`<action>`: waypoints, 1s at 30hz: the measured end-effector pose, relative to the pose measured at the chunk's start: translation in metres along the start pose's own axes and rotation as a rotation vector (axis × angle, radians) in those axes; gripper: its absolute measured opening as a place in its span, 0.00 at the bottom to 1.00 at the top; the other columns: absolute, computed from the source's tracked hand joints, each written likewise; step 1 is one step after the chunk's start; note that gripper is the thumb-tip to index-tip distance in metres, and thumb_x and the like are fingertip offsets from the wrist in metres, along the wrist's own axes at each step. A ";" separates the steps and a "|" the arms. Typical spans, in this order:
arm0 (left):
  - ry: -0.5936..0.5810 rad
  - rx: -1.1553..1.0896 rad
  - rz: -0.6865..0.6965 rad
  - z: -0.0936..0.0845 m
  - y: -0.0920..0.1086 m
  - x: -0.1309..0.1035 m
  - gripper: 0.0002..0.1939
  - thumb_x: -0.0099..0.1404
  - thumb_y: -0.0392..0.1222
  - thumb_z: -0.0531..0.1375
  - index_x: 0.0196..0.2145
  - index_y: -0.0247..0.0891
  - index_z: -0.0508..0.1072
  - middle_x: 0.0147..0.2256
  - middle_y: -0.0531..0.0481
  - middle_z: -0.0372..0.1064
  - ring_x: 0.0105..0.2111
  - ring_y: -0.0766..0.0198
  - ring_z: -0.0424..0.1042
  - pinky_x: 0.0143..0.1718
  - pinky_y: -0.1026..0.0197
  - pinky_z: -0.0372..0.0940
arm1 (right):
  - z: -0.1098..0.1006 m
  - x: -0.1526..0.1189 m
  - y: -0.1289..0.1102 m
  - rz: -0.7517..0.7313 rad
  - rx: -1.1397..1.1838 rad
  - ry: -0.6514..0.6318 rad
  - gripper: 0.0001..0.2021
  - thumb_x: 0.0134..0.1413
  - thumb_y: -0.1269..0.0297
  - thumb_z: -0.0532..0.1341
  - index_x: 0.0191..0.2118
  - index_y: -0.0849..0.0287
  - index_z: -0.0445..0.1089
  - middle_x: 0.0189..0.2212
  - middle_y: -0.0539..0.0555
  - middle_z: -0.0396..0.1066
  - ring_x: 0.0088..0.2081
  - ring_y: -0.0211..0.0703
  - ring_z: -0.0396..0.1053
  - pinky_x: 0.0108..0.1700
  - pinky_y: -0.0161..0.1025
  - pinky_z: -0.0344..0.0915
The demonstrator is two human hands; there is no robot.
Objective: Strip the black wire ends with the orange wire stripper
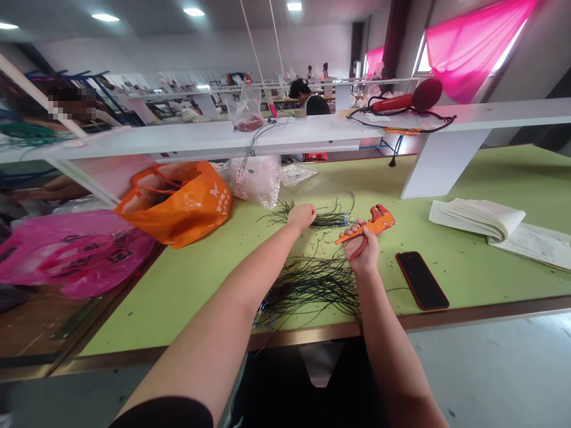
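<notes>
My right hand (364, 252) is wrapped around the handles of an orange and red wire stripper (379, 223), its jaw end raised to the upper right. My left hand (302, 217) is closed at a bundle of thin black wires (330, 220) with some blue tips, farther back on the table. What its fingers hold, if anything, is hidden. Nearer to me, a larger spread of black wires (316, 282) lies between my forearms, with blue and pale ends at its left.
On the green table (200, 285) are a phone (422, 279), a folded paper pad (477, 217), an orange bag (187, 202) and clear plastic bags (254, 178). A pink bag (75, 249) lies left. Behind runs a white shelf (303, 134) bearing a red hair dryer-like tool (397, 102). Other people sit beyond.
</notes>
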State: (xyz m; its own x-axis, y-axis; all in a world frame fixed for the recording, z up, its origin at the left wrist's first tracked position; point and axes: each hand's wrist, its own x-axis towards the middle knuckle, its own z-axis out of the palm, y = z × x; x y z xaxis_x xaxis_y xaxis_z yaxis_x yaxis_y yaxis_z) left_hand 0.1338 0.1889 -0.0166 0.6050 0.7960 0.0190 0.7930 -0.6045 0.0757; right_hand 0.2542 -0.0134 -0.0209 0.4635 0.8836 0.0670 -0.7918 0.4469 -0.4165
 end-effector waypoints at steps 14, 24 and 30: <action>-0.195 0.043 0.158 0.028 -0.005 -0.016 0.14 0.74 0.48 0.59 0.50 0.36 0.76 0.50 0.42 0.73 0.48 0.55 0.74 0.50 0.48 0.72 | -0.005 0.004 0.003 0.016 0.055 0.005 0.06 0.54 0.64 0.62 0.38 0.54 0.69 0.28 0.46 0.67 0.29 0.37 0.69 0.39 0.39 0.74; -0.062 -0.055 0.143 0.029 0.004 -0.011 0.11 0.68 0.36 0.57 0.39 0.35 0.80 0.44 0.36 0.75 0.43 0.49 0.76 0.44 0.55 0.65 | -0.009 0.007 -0.006 -0.045 0.065 0.057 0.05 0.55 0.63 0.62 0.37 0.54 0.67 0.29 0.45 0.67 0.30 0.37 0.69 0.42 0.39 0.74; 0.066 -0.314 0.033 0.009 -0.002 -0.008 0.10 0.71 0.43 0.57 0.39 0.41 0.79 0.46 0.45 0.77 0.44 0.55 0.74 0.42 0.60 0.65 | -0.011 0.009 -0.012 -0.075 0.091 0.089 0.06 0.52 0.63 0.63 0.37 0.53 0.66 0.28 0.43 0.67 0.30 0.35 0.69 0.44 0.39 0.74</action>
State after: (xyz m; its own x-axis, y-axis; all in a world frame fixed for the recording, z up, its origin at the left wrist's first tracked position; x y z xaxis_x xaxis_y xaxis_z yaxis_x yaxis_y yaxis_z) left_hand 0.1285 0.1836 -0.0263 0.6156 0.7829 0.0902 0.7061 -0.5988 0.3780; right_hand 0.2726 -0.0121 -0.0247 0.5526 0.8334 0.0125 -0.7846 0.5252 -0.3295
